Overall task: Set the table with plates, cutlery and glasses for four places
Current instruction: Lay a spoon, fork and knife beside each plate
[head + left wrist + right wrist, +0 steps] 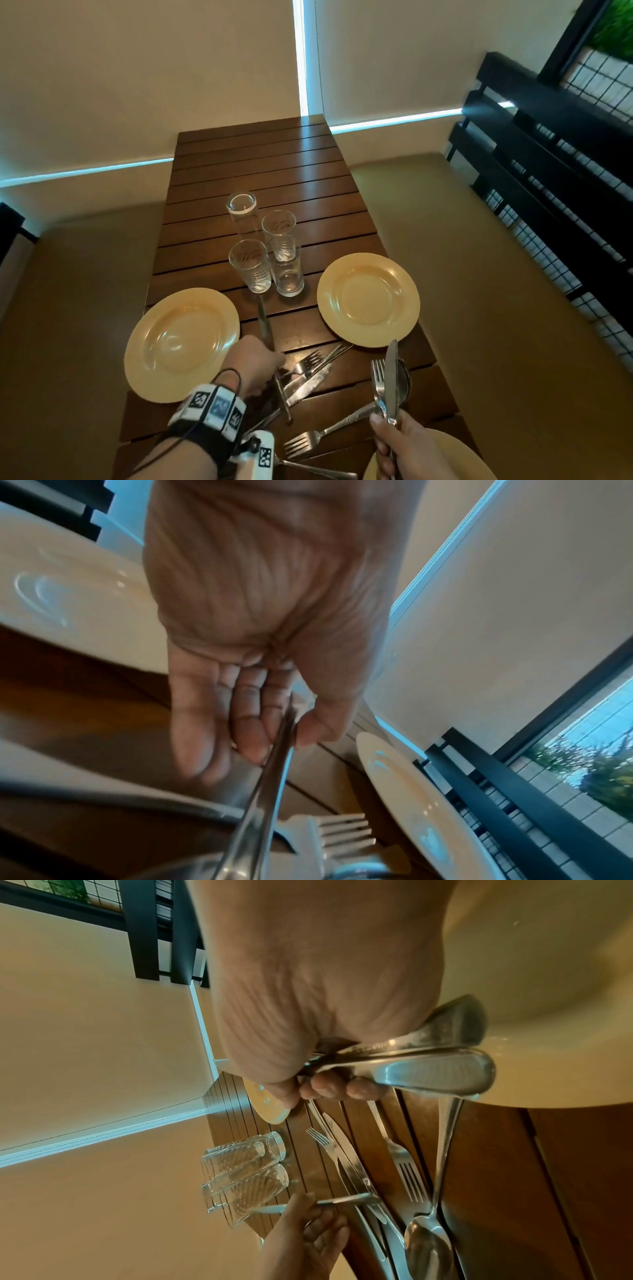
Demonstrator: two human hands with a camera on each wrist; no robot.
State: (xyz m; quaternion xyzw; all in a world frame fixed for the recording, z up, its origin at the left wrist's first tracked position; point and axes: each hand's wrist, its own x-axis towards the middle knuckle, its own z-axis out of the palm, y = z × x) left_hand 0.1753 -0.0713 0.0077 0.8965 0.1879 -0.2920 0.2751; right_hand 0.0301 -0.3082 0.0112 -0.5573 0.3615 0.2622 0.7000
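Cutlery [310,371] mostly lies heaped on the near table [253,164]; my right hand [399,442] grips a knife, fork and spoon set, my left hand [253,363] pinches one knife. Three plates show, none with cutlery; glasses [265,246] stand clustered mid-table.

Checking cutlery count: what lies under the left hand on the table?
The left hand pinches one knife above a loose pile of forks and knives on the table. Pieces beneath the wrist are covered.

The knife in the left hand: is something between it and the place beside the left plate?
Nothing visible. The left hand pinches the knife just right of the left plate; the glasses stand beyond its tip.
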